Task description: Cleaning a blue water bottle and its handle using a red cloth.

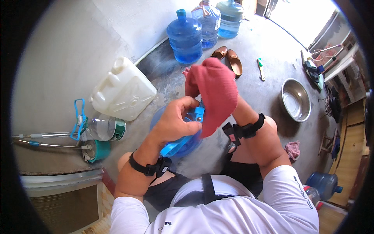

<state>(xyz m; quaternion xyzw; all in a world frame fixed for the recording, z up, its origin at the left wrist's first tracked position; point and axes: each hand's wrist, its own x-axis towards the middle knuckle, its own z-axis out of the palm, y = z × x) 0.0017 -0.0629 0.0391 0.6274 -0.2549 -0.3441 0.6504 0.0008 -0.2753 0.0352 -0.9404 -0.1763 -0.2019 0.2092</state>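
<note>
My left hand [176, 118] grips a bright blue plastic piece [198, 114] with a metal rivet and a flat arm. Below it, a translucent blue vessel [187, 147] stands on the floor between my legs, partly hidden by the hand and the piece. A red cloth [214, 93] hangs bunched over my right hand, hiding its fingers; only the right wrist [242, 106] shows at the cloth's edge. The cloth touches or overlaps the upper end of the blue piece, so what lies inside its folds cannot be seen.
Large water bottles [184, 38] line the wall beyond a pair of brown shoes [235, 63]. On the left lie a white jerrycan [128, 90], a clear plastic bottle [103, 128] and mops [98, 150]. A brush [261, 68] and a metal basin [295, 99] are at the right.
</note>
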